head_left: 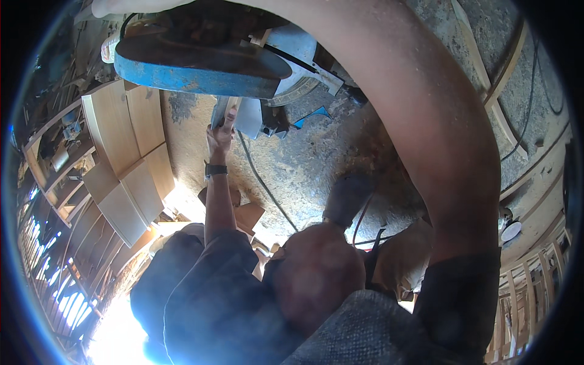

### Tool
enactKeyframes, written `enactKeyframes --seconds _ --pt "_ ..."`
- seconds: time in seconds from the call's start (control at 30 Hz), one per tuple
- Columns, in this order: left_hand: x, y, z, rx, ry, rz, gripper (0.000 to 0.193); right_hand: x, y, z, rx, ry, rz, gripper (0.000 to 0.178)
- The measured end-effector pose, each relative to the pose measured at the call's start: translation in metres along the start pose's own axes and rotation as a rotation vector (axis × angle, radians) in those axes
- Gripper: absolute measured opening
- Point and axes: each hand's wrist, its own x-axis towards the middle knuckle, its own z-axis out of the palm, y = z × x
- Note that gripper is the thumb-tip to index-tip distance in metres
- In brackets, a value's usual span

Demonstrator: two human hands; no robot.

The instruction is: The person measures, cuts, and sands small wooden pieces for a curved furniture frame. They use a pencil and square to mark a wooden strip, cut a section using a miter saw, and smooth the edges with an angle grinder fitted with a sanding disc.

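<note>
A saw-like machine with a rusty blue, rounded guard [194, 74] fills the upper left. Below the guard my left hand [219, 139], with a dark watch on the wrist, is closed on the end of a narrow piece of wood [226, 104]. My thumb lies along the top of the wood, and its far end is hidden under the guard. My right arm arches from the lower right over the top of the picture. Only a pale, cut-off part of my right hand [140, 5] shows at the top edge above the machine; its fingers cannot be made out.
Flat wooden panels [112, 121] lean at the left beside a wooden frame [45, 170]. A black cable [258, 173] crosses the stained floor [310, 158]. Wood strips [486, 79] lie at the upper right, and a slatted wooden piece [526, 298] stands at the lower right.
</note>
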Motion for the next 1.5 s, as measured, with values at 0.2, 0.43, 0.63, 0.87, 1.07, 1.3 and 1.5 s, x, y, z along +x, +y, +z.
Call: enactKeyframes --seconds 0.2,0.43,0.63,0.87,1.07,1.3,1.5 --pt "0.006 -0.012 0.023 -0.072 0.229 0.348 0.064 0.003 0.001 0.004 0.002 -0.002 0.001 0.038" --pt "-0.006 0.002 0.020 0.108 0.282 0.274 0.082 0.019 0.000 0.007 0.001 0.009 -0.013 0.038" --pt "-0.008 0.004 0.022 0.223 0.340 0.199 0.093 0.030 0.001 0.016 0.000 0.009 -0.009 0.038" --pt "0.007 -0.024 0.029 0.218 0.465 0.184 0.102 0.032 0.001 0.022 0.007 0.001 -0.012 0.038" --pt "-0.008 0.006 0.020 0.344 0.334 0.061 0.109 0.030 0.004 0.018 0.009 0.008 -0.011 0.038" --pt "-0.016 0.014 0.021 0.253 0.320 0.140 0.101 0.018 0.006 0.006 0.017 0.017 -0.009 0.037" --pt "-0.012 -0.003 0.017 0.232 0.313 0.129 0.097 0.003 -0.003 -0.006 0.023 0.023 -0.023 0.037"
